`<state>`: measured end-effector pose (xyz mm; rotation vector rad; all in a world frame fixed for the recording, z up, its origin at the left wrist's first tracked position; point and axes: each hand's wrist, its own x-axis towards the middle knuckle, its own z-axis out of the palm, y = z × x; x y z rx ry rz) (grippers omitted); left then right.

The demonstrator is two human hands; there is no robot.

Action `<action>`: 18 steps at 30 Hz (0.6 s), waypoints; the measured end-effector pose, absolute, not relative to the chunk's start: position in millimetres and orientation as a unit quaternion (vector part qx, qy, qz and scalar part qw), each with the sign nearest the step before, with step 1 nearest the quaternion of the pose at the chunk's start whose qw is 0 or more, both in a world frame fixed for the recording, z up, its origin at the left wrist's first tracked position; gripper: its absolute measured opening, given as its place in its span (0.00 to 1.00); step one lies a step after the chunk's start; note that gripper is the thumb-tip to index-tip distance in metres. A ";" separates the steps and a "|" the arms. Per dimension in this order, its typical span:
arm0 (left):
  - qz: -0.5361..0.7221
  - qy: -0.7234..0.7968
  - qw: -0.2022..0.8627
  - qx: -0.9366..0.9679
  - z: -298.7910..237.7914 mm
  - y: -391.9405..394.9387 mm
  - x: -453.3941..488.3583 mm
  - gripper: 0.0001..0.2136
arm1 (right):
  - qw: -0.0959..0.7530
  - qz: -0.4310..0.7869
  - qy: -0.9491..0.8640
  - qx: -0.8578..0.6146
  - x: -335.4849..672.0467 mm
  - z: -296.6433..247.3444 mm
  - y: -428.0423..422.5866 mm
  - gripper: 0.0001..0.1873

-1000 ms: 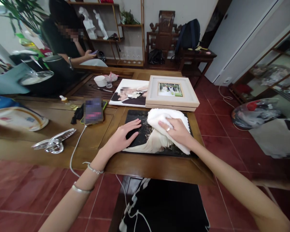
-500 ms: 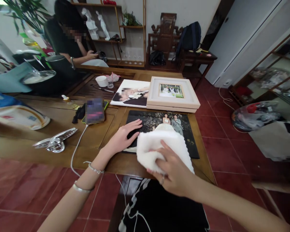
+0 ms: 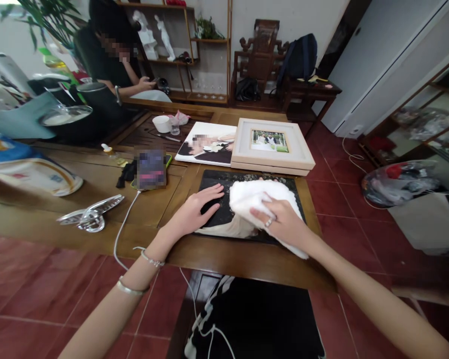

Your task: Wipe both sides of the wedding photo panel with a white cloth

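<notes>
A dark photo print (image 3: pixel 217 217) lies flat on the wooden table (image 3: pixel 164 199) in front of me. My left hand (image 3: pixel 194 212) rests open on the print's left part, fingers spread flat. My right hand (image 3: pixel 280 222), with a ring on one finger, presses a folded white cloth (image 3: pixel 254 197) onto the print's middle and right part. The cloth hides much of the picture.
A white framed photo (image 3: pixel 271 144) and a second print (image 3: pixel 205 144) lie just behind. A phone (image 3: pixel 151 167) on a white cable (image 3: pixel 121 234), a metal dish (image 3: pixel 90 217) and a plate (image 3: pixel 37 177) sit to the left. Another person (image 3: pixel 112 55) sits across the table.
My right hand swept the cloth from the print's upper right down to its near edge, then back up onto the middle. The left hand stayed put.
</notes>
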<state>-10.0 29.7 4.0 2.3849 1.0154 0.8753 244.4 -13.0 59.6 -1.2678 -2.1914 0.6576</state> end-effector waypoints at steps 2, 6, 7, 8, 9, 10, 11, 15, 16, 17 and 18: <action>0.312 0.366 0.200 0.854 4.1 29.5 -9.8 0.17 | 0.288 0.233 -0.788 -0.491 245.8 57.3 3.5 0.25; 0.311 0.367 0.204 0.853 4.3 29.1 -9.6 0.17 | 0.309 0.221 -0.772 -0.510 241.3 52.2 22.7 0.23; 0.311 0.368 0.206 0.852 4.5 28.9 -9.5 0.17 | 0.311 0.215 -0.775 -0.507 238.6 50.7 24.4 0.23; 0.312 0.370 0.208 0.850 4.8 28.7 -9.4 0.17 | 0.310 0.206 -0.779 -0.504 235.3 49.1 25.0 0.22; 0.314 0.372 0.211 0.848 5.2 28.4 -9.4 0.17 | 0.309 0.197 -0.783 -0.502 231.6 47.5 24.9 0.22; 0.315 0.374 0.216 0.845 5.6 27.9 -9.4 0.17 | 0.305 0.188 -0.789 -0.498 227.5 45.8 24.3 0.21; 0.319 0.376 0.222 0.841 6.1 27.4 -9.6 0.17 | 0.300 0.179 -0.797 -0.492 223.1 44.1 23.3 0.20; 0.354 0.386 0.247 0.815 6.5 25.4 -11.5 0.21 | 0.272 0.145 -0.831 -0.464 204.3 38.4 16.5 0.16; 0.372 0.391 0.252 0.803 6.0 25.1 -12.2 0.22 | 0.270 0.133 -0.836 -0.459 199.8 37.6 13.9 0.15; 0.389 0.397 0.256 0.791 5.3 24.9 -12.8 0.23 | 0.269 0.122 -0.841 -0.454 195.5 37.4 11.1 0.15; 0.403 0.401 0.260 0.780 4.4 24.9 -13.4 0.24 | 0.266 0.115 -0.849 -0.443 191.7 37.7 7.9 0.15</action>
